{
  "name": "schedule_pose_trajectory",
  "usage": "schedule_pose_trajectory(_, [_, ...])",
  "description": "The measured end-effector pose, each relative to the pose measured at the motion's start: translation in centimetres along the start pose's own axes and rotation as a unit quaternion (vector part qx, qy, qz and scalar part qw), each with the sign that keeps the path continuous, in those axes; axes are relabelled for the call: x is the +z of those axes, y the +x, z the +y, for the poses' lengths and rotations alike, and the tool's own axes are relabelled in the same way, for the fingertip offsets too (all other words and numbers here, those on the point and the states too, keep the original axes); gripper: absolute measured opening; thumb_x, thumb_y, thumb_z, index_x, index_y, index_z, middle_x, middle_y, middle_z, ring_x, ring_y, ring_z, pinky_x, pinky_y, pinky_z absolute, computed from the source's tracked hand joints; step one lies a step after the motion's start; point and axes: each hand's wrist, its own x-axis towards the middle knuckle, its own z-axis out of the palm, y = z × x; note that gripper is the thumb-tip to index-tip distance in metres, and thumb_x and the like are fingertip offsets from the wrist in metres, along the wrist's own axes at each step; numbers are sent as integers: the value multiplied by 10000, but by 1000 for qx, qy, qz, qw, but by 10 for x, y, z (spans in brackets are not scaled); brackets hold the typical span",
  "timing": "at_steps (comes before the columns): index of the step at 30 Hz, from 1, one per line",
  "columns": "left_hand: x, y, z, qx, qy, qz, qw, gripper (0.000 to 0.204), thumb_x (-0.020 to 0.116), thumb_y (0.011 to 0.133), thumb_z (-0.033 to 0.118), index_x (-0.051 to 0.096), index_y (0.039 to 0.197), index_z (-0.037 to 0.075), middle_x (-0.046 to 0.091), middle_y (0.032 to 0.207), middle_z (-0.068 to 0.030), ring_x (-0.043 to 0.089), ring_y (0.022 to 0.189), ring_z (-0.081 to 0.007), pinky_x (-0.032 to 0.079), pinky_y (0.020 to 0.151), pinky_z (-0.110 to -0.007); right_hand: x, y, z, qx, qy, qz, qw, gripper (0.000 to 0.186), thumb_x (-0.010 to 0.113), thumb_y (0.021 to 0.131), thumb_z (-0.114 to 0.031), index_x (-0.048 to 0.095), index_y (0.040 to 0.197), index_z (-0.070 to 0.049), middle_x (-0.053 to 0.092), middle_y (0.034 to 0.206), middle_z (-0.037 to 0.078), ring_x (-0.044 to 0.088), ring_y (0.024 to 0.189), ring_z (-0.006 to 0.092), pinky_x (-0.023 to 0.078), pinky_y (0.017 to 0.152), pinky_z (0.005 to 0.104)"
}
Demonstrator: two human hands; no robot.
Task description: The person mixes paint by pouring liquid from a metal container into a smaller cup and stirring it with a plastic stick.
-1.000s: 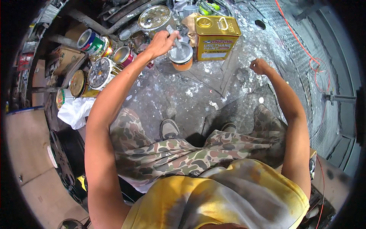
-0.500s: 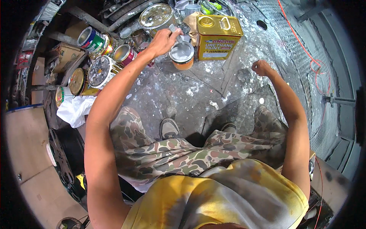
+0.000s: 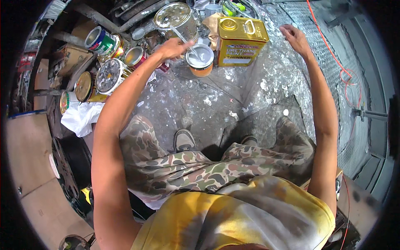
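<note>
An orange paint can [image 3: 201, 71] stands on the floor ahead of me, its top showing pale grey paint. A flat, grey-smeared stirring stick [image 3: 178, 33] leans out of it toward the far left. My left hand [image 3: 177, 48] is beside the can's left rim, fingers loosely stretched at the stick; it looks open, though the stick crosses close by the fingertips. To the can's right sits a rectangular gold thinner tin [image 3: 241, 41] with a handle on top. Beyond the tin's right side my right hand [image 3: 295, 36] hovers, fingers loosely apart with nothing in them.
A large paint-spattered bucket [image 3: 177, 18] stands behind the can. Several used paint tins [image 3: 110, 77] line the left, with a white plastic bag [image 3: 83, 118] near them. An orange hose [image 3: 323, 33] runs down the right side. My shoes [image 3: 184, 141] are on the spattered floor.
The stirring stick, pinched near its top by my left hand before, now slants to the left with its upper end free. My left hand has lowered slightly. My right hand has moved forward and opened.
</note>
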Motion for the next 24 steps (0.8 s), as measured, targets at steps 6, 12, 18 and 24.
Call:
schedule_pose_trajectory(6, [38, 8, -41, 55, 79, 98, 991, 1243, 990, 509, 552, 422, 1455, -22, 524, 1427, -291, 484, 1388, -398, 391, 1172, -421, 9, -7, -107, -167, -30, 5, 985, 709, 787, 862, -512, 591, 1415, -113, 631, 1224, 124, 629, 1129, 264, 506, 1002, 415])
schedule_pose_trajectory(12, [68, 8, -22, 19, 132, 115, 984, 1525, 1004, 439, 550, 126, 1574, 37, 371, 1531, -289, 348, 1452, -486, 332, 1206, -523, 24, -2, -115, -224, -157, -65, 960, 1079, 914, 642, -472, 416, 1557, -193, 546, 1352, 173, 519, 1305, 400, 437, 1110, 504])
schedule_pose_trajectory(18, [67, 7, -11, 34, 180, 112, 977, 1497, 1002, 469, 502, 120, 1580, 21, 360, 1532, -282, 371, 1427, -476, 388, 1166, -535, 37, 6, -128, -243, -171, -72, 952, 1128, 911, 641, -463, 359, 1590, -204, 540, 1321, 171, 508, 1300, 410, 409, 1115, 529])
schedule_pose_trajectory(24, [70, 7, -6, 46, 202, 111, 972, 1448, 977, 500, 519, 157, 1563, -24, 380, 1510, -287, 395, 1402, -477, 388, 1162, -523, 39, 25, -125, -219, -140, -79, 962, 1012, 871, 716, -553, 460, 1537, -127, 568, 1379, 182, 526, 1321, 384, 429, 1112, 502])
